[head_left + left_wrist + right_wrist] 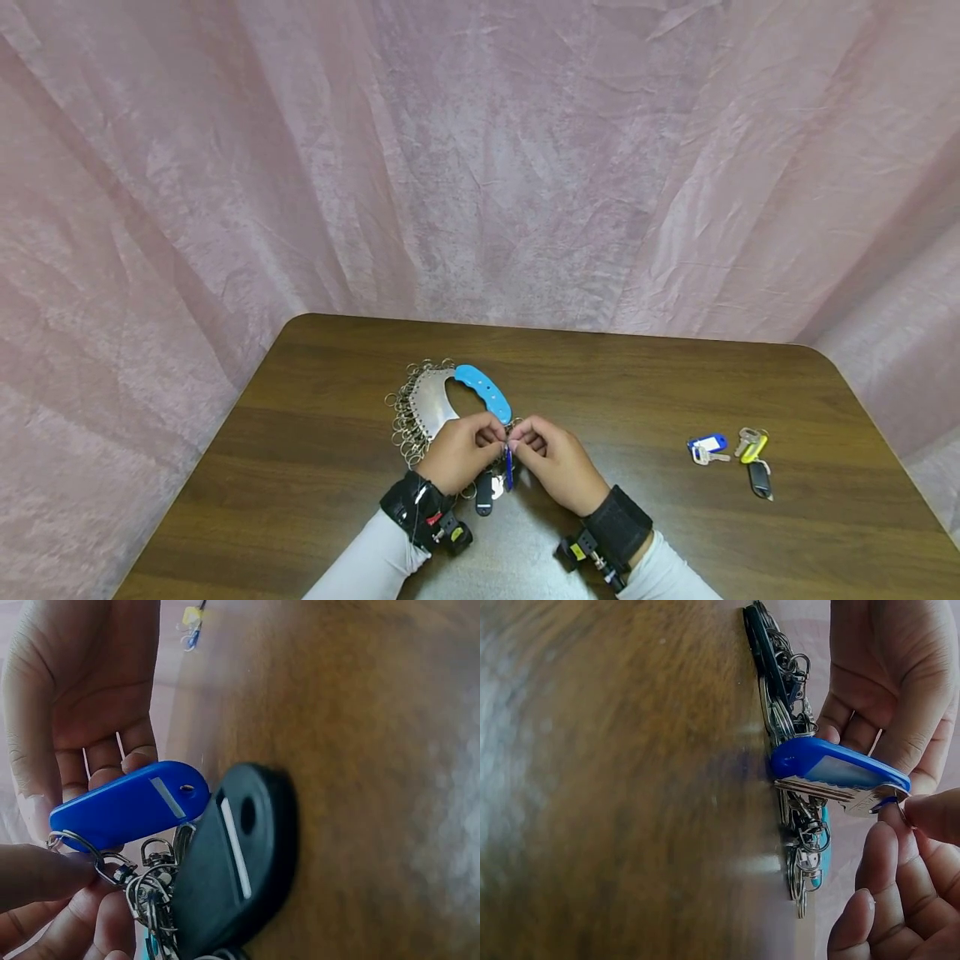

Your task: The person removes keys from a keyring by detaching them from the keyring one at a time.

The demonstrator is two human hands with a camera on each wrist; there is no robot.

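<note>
A crescent-shaped metal key holder (432,400) with a light-blue handle (483,389) lies on the table, small swivel rings lining its outer edge. My left hand (459,454) is over its near end; in the left wrist view its thumb and finger pinch a metal swivel ring (112,868). Facing it, my right hand (561,464) pinches the thin ring (902,808) of a blue key tag (840,761). A silver key (844,796) hangs beside that tag. Close by, a black key tag (483,493) hangs at the holder's near end.
On the brown table's (622,392) right side lie a blue tag with a key (707,446), a yellow tag (754,447) with a key and a black tag (760,479). Pink curtains (510,167) hang behind the table.
</note>
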